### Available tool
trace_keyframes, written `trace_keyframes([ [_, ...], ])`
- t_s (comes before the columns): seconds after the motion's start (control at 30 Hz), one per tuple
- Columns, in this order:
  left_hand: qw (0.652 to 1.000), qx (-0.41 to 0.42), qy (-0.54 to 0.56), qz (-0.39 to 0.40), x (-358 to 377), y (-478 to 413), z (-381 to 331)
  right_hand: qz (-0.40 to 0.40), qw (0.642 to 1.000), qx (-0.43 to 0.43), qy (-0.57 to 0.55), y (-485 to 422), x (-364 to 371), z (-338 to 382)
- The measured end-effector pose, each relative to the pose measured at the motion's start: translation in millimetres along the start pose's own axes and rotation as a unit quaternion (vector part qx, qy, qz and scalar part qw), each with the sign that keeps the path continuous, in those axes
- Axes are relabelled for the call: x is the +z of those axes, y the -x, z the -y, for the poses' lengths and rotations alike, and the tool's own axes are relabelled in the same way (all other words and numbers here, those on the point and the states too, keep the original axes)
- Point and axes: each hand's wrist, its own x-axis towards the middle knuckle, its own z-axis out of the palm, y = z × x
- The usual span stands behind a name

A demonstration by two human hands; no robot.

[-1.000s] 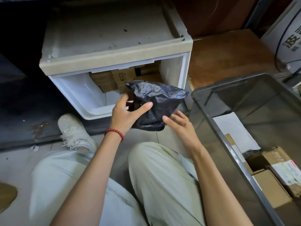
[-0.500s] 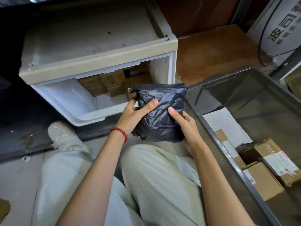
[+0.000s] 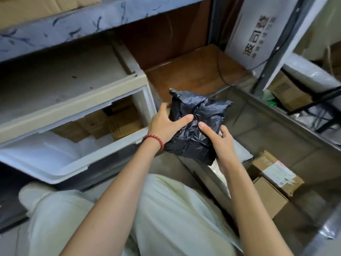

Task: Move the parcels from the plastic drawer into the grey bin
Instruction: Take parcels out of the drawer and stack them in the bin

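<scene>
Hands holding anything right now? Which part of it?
The black parcel, held by both hands: left hand grips its left side, right hand grips its lower right edge.

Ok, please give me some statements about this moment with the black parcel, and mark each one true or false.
1. Both the left hand and the right hand hold the black parcel. True.
2. The plastic drawer is shut. False: it stands pulled open, with brown boxes inside.
3. The grey bin holds cardboard boxes. True.
4. The red bead bracelet sits on the right wrist. False: it is on the left wrist.
5. The black parcel lies on the bin's floor. False: the hands hold it up.
</scene>
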Motion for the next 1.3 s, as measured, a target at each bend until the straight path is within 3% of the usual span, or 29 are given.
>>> trace_keyframes([
  [0.3, 0.985, 0.032, 0.013, 0.168, 97, -29, -47, -0.155, 0.985, 0.026, -0.066, -28, -91, 19],
  [0.57, 0.968, -0.016, -0.023, 0.250, 168, -59, -26, -0.205, 0.974, 0.067, -0.066, -67, -148, -21],
  [0.77, 0.975, -0.010, -0.066, 0.213, 213, -89, 0, -0.220, 0.971, 0.095, 0.010, -96, -169, -44],
  [1.0, 0.969, 0.002, -0.111, 0.221, 260, -126, 35, -0.267, 0.957, 0.091, 0.073, -136, -183, -73],
  [1.2, 0.970, -0.023, -0.032, 0.241, 280, -134, 68, -0.297, 0.937, 0.111, 0.148, -153, -188, -103],
  [1.3, 0.965, 0.003, -0.024, 0.260, 285, -132, 81, -0.324, 0.909, 0.095, 0.245, -149, -187, -119],
])
